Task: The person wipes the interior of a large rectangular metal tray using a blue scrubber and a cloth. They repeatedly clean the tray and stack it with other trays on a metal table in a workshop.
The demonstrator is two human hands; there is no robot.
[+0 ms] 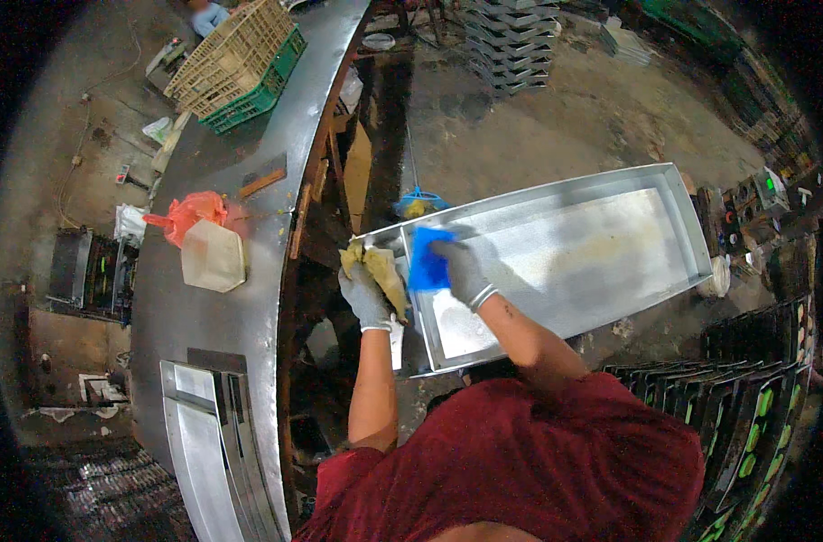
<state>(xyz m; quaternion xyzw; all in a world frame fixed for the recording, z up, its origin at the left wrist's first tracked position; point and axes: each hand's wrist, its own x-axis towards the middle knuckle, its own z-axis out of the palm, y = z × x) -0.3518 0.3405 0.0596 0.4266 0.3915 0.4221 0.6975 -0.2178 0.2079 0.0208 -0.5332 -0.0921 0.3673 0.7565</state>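
Observation:
A long, shallow sheet-metal tray [601, 244] with raised walls lies slantwise in front of me, with a cross wall near its left end. In a grey knit glove, my left hand [364, 296] is closed on a crumpled yellowish cloth [389, 282] at that left end. My right hand [468, 274], also gloved, is closed on a flat bright-blue piece [427, 260] just inside the tray by the cross wall. Motion smears the blue piece, so whether it is a cloth or a stiff pad I cannot tell.
To the left runs a long metal-topped table [258, 334], bearing a red plastic bag [199, 212], a translucent container [214, 257], stacked crates [240, 68] and several metal trays [199, 443]. Folded metal parts [511, 45] are piled beyond. Dark racked panels [736, 415] stand at right.

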